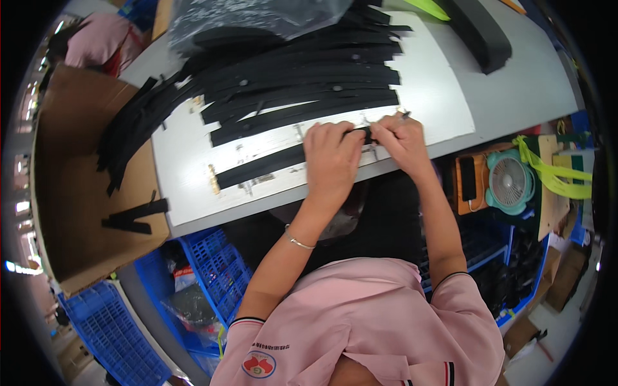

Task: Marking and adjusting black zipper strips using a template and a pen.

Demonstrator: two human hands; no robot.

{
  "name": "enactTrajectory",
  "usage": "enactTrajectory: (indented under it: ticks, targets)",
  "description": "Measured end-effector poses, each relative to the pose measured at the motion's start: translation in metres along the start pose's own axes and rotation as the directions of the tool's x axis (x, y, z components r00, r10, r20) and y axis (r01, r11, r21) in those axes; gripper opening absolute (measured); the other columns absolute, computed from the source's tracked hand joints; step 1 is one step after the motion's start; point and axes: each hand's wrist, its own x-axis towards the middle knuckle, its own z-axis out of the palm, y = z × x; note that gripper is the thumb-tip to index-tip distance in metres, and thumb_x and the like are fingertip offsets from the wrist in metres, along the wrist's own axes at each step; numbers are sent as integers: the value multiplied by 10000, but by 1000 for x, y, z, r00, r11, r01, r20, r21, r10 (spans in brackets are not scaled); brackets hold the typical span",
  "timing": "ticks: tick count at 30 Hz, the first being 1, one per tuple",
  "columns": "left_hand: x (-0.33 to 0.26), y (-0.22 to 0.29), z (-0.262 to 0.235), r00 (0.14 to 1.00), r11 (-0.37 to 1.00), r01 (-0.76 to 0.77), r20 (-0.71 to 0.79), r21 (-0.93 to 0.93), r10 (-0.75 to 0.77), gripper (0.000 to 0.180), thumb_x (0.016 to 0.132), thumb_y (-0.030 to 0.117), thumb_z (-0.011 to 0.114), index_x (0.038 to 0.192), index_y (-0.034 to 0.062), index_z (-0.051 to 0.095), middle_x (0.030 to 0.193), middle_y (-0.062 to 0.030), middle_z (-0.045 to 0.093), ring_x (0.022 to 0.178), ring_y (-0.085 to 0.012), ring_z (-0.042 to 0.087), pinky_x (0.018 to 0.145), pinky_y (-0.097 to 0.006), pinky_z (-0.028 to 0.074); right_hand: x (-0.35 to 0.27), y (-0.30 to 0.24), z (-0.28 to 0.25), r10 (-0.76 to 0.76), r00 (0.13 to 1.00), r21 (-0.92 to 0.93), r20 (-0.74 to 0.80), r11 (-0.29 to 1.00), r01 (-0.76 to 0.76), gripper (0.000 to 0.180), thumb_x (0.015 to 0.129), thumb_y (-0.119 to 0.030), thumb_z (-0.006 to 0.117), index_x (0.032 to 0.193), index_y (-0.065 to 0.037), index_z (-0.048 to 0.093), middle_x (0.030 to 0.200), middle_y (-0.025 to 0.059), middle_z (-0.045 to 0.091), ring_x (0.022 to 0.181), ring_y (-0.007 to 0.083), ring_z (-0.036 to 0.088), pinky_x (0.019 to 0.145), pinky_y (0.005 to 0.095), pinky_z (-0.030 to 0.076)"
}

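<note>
A single black fabric strip (261,168) lies across the white board (193,206), near the table's front edge. My left hand (331,157) presses on this strip toward its right end, fingers bent and close together. Right beside it, my right hand (402,141) is closed, thumb and fingertips meeting at the strip's end. From its top pokes the tip of a slim, dark, pen-like tool (405,115); the rest is hidden in the fingers. Just beyond both hands, many more black strips (302,80) lie in overlapping rows. Dark marks show on the board around the single strip.
An open cardboard box (77,154) stands at the left, strips hanging over its edge. Clear plastic (251,22) covers the far strips. A long black object (479,32) lies far right. Below right are a small fan (510,182) and a phone (472,178); blue crates (119,334) stand lower left.
</note>
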Motion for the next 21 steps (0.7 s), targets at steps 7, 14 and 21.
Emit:
enactTrajectory:
  ticks: [7, 14, 21]
  targets:
    - [-22, -3, -33, 993, 995, 103, -61, 4, -103, 371, 881, 118, 788, 1248, 88, 738, 1336, -86, 673, 1322, -320, 557, 1194, -546, 322, -7, -4, -8, 271, 963, 274, -3, 926, -260, 242, 1005, -114, 673, 823, 39, 720, 719, 40, 672, 637, 87, 643, 592, 235, 504]
    - [-83, -42, -117, 934, 904, 358, -89, 233, -346, 432, 941, 132, 736, 1368, 80, 692, 1486, -114, 610, 1467, -334, 468, 1267, -561, 178, -7, -1, -5, 284, 958, 302, -40, 917, -260, 256, 1005, -116, 676, 791, 16, 725, 678, 0, 629, 599, 47, 545, 586, 218, 464]
    - [-107, -71, -133, 943, 894, 323, -31, 309, -330, 445, 955, 176, 743, 1382, 72, 677, 1475, -101, 617, 1465, -308, 471, 1268, -576, 137, -2, -24, 4, 360, 929, 258, -87, 909, -328, 241, 1007, -119, 670, 821, 15, 744, 687, -6, 635, 619, 41, 530, 583, 215, 416]
